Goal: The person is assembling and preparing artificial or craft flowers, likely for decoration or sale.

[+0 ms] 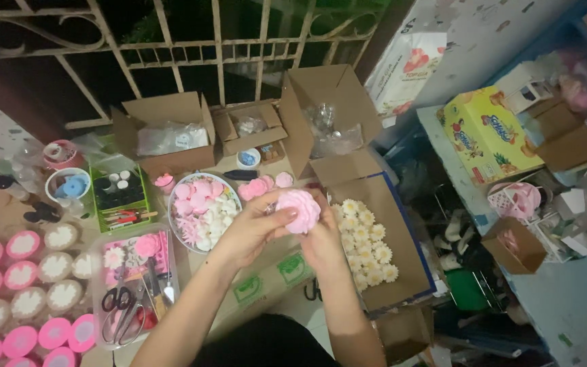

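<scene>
View from above of a crowded craft table. At the centre of the frame, both hands meet around a pink flower (pixel 298 209), a soft-looking rosette held up above the table. The left hand (pixel 256 231) pinches its left edge with thumb and fingers; the right hand (pixel 324 239) cups it from behind and below, fingers closed on it.

Just left of the hands sits a round bowl (pixel 179 191) of pink and white flowers. To the right, an open cardboard box (pixel 402 245) with a blue rim holds rows of white daisy-like flowers (pixel 368 245). In the lower left of the frame, a clear tray (pixel 96 299) carries scissors (pixel 120 309) (handles toward the viewer), beside rows of round pink and cream pieces (pixel 22 285).

A tight pinch would likely crush or tear a petal. If the grip slips, the flower could drop among the daisies and scatter them.

Packages: three open brown cartons (pixel 168 126) stand along the upper middle, holding clear plastic bags. At upper right lies a bright yellow-green box (pixel 487 136) printed with fruit pictures, and above it leans a white bag (pixel 405 68) with a pink-red picture. A small green tray (pixel 120 197) of dark pots sits at left.
</scene>
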